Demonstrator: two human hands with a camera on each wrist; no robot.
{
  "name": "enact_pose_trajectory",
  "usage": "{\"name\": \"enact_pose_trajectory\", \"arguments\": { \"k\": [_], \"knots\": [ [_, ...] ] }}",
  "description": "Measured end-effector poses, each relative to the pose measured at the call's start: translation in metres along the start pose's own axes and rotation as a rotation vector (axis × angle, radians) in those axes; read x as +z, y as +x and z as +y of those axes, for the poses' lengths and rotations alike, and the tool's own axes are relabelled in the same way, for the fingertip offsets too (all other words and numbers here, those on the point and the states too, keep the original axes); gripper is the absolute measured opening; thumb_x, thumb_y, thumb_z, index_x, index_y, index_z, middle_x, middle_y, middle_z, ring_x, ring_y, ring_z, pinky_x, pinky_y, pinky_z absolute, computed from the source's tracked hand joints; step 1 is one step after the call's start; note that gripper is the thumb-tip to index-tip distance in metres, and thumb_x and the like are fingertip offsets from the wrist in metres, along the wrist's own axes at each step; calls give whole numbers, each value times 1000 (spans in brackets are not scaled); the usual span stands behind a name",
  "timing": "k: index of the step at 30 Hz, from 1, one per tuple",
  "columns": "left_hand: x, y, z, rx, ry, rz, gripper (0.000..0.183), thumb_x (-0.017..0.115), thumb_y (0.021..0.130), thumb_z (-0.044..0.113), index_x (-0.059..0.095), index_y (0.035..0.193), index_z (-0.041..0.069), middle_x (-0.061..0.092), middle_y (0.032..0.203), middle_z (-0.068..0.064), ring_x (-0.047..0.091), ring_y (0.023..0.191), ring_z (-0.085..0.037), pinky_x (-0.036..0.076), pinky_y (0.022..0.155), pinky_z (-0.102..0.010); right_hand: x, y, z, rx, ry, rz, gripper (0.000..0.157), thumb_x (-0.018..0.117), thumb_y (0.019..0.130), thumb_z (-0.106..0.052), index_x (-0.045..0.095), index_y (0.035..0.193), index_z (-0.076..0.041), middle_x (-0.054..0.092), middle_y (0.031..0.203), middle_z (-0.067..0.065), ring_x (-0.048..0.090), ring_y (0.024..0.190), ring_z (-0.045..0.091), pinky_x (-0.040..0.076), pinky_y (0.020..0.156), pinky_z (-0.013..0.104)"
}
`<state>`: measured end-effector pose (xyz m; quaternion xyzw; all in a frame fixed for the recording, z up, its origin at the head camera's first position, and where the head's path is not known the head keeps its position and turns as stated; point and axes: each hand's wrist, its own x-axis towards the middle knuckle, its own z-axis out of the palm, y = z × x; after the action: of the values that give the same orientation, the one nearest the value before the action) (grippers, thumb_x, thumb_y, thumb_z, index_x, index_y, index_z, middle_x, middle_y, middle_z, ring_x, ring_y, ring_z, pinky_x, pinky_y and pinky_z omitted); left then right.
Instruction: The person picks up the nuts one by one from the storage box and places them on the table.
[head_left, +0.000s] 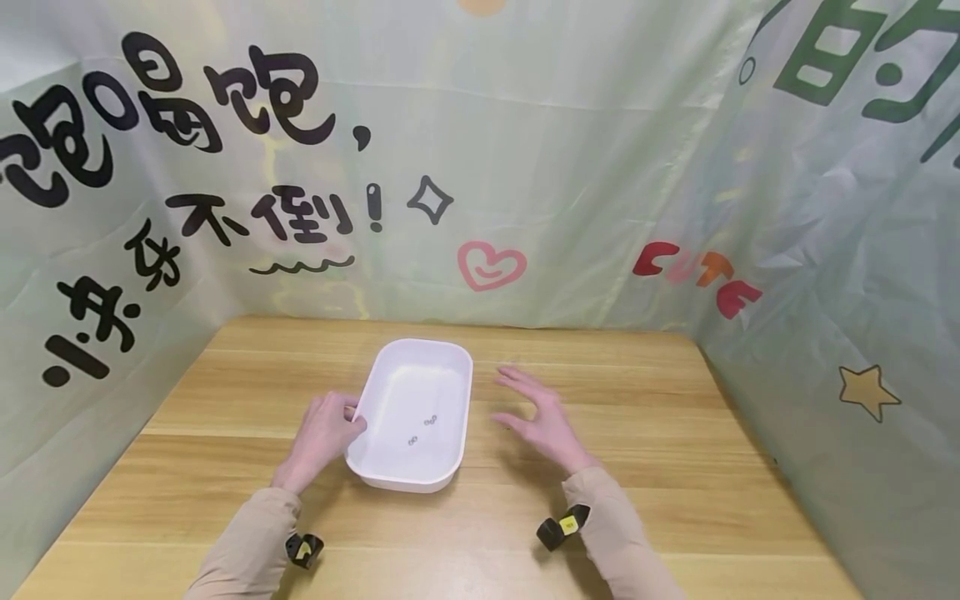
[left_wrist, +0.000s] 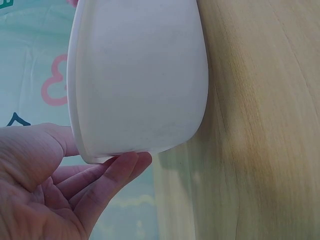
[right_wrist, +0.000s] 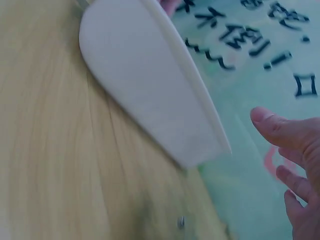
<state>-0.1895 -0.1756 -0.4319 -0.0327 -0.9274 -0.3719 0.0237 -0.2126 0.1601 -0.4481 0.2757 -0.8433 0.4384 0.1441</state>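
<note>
A white rectangular plastic tray [head_left: 420,379] is on the wooden table, its near end closest to me. Inside lie a few tiny metallic pieces [head_left: 431,421], too small to identify. My left hand [head_left: 324,433] pinches the tray's left side; in the left wrist view the thumb is at the rim and the fingers [left_wrist: 112,182] press the outer wall. Off the tray's right side hovers my right hand [head_left: 543,421], fingers spread and holding nothing. The right wrist view also has a small metallic piece [right_wrist: 181,221] on the table near that hand.
The wooden table [head_left: 600,375] reaches back to a printed curtain [head_left: 585,167] that also stands along both sides. A black camera block [head_left: 562,527] is on the right wrist, and another [head_left: 303,550] on the left wrist.
</note>
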Motion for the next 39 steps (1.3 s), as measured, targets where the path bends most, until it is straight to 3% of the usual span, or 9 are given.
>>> {"name": "enact_pose_trajectory", "arguments": {
  "k": [5, 13, 18, 22, 29, 39],
  "knots": [
    [0, 1, -1, 5, 12, 6, 30, 59, 80, -1, 75, 105, -4, 77, 90, -23, 73, 75, -24, 54, 59, -28, 22, 18, -21, -62, -45, -103, 47, 81, 79, -8, 68, 124, -2, 66, 134, 16, 60, 129, 33, 44, 113, 50],
    [0, 1, -1, 3, 16, 7, 31, 59, 80, -1, 74, 106, -5, 77, 88, -22, 72, 73, -22, 54, 59, -28, 59, 43, -53, -93, -259, -462, 24, 72, 90, -14, 76, 113, -10, 75, 113, 4, 68, 110, 20, 52, 101, 35],
    [-1, 0, 0, -5, 3, 0, 30, 60, 80, -1, 74, 106, -6, 77, 88, -22, 72, 74, -23, 55, 60, -28, 81, 51, -56, -93, -383, -572, 21, 73, 89, -14, 77, 110, -14, 77, 107, -1, 69, 105, 14, 52, 98, 27],
    [-1, 0, 0, 1, 8, 3, 30, 60, 80, -1, 74, 106, -6, 77, 88, -22, 72, 73, -23, 55, 59, -28, 96, 54, -55, -81, -477, -596, 20, 74, 88, -15, 79, 108, -18, 78, 105, -4, 71, 102, 11, 52, 97, 25],
    [-1, 1, -1, 3, 11, 4, 30, 60, 80, -1, 73, 107, -7, 77, 88, -24, 73, 74, -24, 56, 59, -28, 112, 54, -57, -83, -616, -567, 19, 74, 86, -15, 81, 101, -23, 79, 103, -8, 72, 98, 10, 53, 90, 28],
    [-1, 1, -2, 11, 11, 9, 32, 60, 80, -1, 72, 108, -9, 76, 92, -26, 75, 79, -29, 59, 64, -33, 115, 54, -54, -64, -631, -545, 20, 70, 85, -11, 82, 94, -24, 79, 101, -9, 72, 92, 9, 49, 83, 25]
  ]
}}
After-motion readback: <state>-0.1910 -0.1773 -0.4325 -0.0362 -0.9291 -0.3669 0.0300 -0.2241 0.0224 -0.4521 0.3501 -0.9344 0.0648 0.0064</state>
